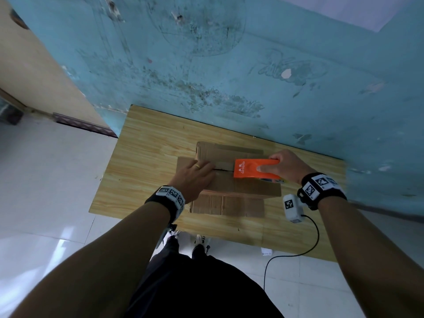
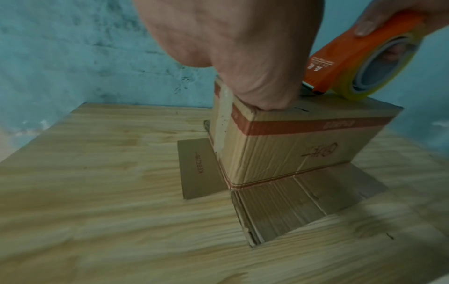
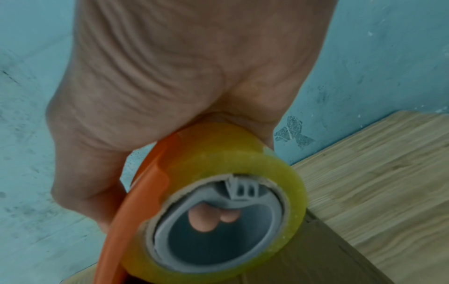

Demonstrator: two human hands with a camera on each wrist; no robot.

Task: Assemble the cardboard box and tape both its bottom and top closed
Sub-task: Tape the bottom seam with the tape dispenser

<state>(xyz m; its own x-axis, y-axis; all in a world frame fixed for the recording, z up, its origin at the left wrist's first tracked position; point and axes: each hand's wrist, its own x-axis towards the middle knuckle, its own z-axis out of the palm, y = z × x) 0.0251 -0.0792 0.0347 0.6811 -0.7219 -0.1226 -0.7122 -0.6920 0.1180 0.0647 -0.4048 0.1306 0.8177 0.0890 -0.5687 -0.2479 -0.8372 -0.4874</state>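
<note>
On the wooden desk (image 1: 146, 138), set against a scuffed blue wall (image 1: 229, 65), a cardboard box (image 2: 286, 153) stands with its lower flaps splayed flat on the desk around it and its upper flaps folded shut. The head view shows a dark seam running along the middle of the box's top face. The person's left hand (image 1: 195, 177) lies flat on that top face at its left end, fingers straight and held together, pressing down on the flaps; a ring sits on one finger. From the left wrist view, the heel of this hand bears on the near top edge of the box, beside a strip of pale tape running down the box's left side wall. The right hand (image 1: 284, 166) grips an orange tape dispenser (image 1: 252, 168), with the thumb laid over its flat orange cover and the other fingers curled under. In the right wrist view, two fingertips (image 3: 203, 219) show through the grey core of the yellowish tape roll (image 3: 243, 163). The dispenser's front end rests on the top of the box over the seam, close to the left hand's fingertips. Both wrists carry black bands with printed square markers, and a black cable (image 1: 314, 239) hangs from the right wrist unit toward the white tiled floor (image 1: 46, 180).
</note>
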